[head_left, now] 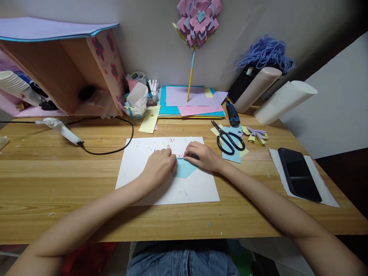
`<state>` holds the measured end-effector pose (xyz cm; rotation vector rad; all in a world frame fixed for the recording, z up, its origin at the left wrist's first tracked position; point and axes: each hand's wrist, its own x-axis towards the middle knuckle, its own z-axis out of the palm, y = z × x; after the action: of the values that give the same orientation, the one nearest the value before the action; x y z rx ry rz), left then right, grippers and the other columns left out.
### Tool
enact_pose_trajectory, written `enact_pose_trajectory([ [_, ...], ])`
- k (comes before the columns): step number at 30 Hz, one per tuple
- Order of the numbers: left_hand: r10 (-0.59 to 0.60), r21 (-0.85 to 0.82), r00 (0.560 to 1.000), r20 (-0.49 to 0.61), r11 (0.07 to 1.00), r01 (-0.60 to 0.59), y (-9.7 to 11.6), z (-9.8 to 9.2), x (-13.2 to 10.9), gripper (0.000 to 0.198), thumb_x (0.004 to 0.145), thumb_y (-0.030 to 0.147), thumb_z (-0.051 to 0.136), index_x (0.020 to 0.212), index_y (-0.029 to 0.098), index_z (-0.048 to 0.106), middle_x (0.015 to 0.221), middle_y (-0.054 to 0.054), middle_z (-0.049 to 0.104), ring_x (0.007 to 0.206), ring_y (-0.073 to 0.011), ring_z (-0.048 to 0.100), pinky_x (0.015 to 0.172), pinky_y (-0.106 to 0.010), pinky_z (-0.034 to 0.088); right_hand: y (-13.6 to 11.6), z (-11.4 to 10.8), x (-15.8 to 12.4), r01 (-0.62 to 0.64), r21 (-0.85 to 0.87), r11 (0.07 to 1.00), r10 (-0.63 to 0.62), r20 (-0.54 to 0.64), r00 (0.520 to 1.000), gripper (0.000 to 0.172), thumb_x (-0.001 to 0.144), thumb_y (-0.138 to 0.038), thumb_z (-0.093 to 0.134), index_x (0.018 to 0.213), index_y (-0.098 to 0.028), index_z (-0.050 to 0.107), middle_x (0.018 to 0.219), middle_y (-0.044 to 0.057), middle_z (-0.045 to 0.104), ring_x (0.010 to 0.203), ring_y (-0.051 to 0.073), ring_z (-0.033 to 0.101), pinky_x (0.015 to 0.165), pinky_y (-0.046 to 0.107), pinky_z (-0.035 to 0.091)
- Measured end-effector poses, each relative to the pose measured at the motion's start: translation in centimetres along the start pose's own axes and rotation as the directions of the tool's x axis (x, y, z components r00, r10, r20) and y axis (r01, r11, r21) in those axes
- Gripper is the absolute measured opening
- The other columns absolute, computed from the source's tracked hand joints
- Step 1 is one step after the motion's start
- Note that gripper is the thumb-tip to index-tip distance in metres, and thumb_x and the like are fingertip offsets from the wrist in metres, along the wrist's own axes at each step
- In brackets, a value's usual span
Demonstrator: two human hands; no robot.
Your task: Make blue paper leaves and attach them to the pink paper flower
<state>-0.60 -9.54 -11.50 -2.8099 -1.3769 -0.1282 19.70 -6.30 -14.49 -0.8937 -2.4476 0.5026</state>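
A light-blue piece of paper [185, 169] lies on a white sheet [198, 191], its far edge rolled or folded into a narrow strip. My left hand [161, 165] grips the left end of that strip, fingers curled, covering part of the paper. At the strip's right end, my right hand [200, 155] pinches it with thumb and fingers. Small coloured marks dot the far part of the white sheet. Black-handled scissors [230, 142] rest on blue and yellow paper pieces to the right of my right hand.
A white glue gun [61, 130] with a black cord lies left. Behind are a box [106, 65], a stack of coloured paper [169, 111], a paper flower [198, 23], a blue cutter [232, 114] and paper rolls [284, 101]. A black phone [299, 174] lies right.
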Motion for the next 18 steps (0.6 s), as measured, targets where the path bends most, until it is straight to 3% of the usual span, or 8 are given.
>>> enact_pose_trajectory([
  [4, -0.154, -0.359, 0.987, 0.037, 0.92, 0.157, -1.8, -0.2, 0.6, 0.021, 0.083, 0.033, 0.047, 0.087, 0.018, 0.061, 0.087, -0.005, 0.059, 0.073, -0.0155, 0.055, 0.059, -0.026, 0.039, -0.1, 0.1, -0.1, 0.024, -0.001, 1.0, -0.024, -0.036, 0.999, 0.01, 0.084, -0.022, 0.049, 0.083, -0.018, 0.058, 0.079, 0.006, 0.058, 0.077, 0.018, 0.052, 0.067, 0.031, 0.043],
  [8, -0.142, -0.582, 0.977, 0.158, 0.786, 0.208, -2.6, -0.1, 0.9, 0.027, 0.077, 0.043, 0.053, 0.083, 0.019, 0.064, 0.083, -0.004, 0.063, 0.072, -0.0154, 0.056, 0.059, -0.025, 0.04, -0.3, 0.1, -0.3, 0.062, -0.007, 0.998, -0.062, -0.11, 0.992, 0.01, 0.084, -0.022, 0.049, 0.084, -0.019, 0.058, 0.082, 0.007, 0.059, 0.08, 0.018, 0.053, 0.069, 0.032, 0.044],
  [12, -0.123, -0.712, 0.97, 0.21, 0.661, 0.238, -2.4, -0.1, 1.0, 0.035, 0.079, 0.046, 0.048, 0.075, 0.017, 0.067, 0.074, -0.004, 0.066, 0.066, -0.0144, 0.056, 0.058, -0.024, 0.039, -0.5, 0.1, -0.4, 0.096, -0.003, 0.995, -0.095, -0.196, 0.976, 0.008, 0.082, -0.021, 0.051, 0.085, -0.02, 0.058, 0.084, 0.007, 0.061, 0.08, 0.018, 0.055, 0.069, 0.032, 0.046],
  [18, -0.203, -0.775, 0.969, 0.137, 0.587, 0.233, -2.0, -1.0, 0.8, 0.026, 0.078, 0.038, 0.052, 0.076, 0.019, 0.07, 0.077, -0.003, 0.07, 0.069, -0.0149, 0.058, 0.063, -0.025, 0.041, -1.3, -0.1, -0.3, 0.085, 0.143, 0.986, -0.046, -0.257, 0.965, 0.009, 0.082, -0.022, 0.052, 0.086, -0.02, 0.059, 0.085, 0.006, 0.066, 0.082, 0.018, 0.059, 0.073, 0.035, 0.049],
])
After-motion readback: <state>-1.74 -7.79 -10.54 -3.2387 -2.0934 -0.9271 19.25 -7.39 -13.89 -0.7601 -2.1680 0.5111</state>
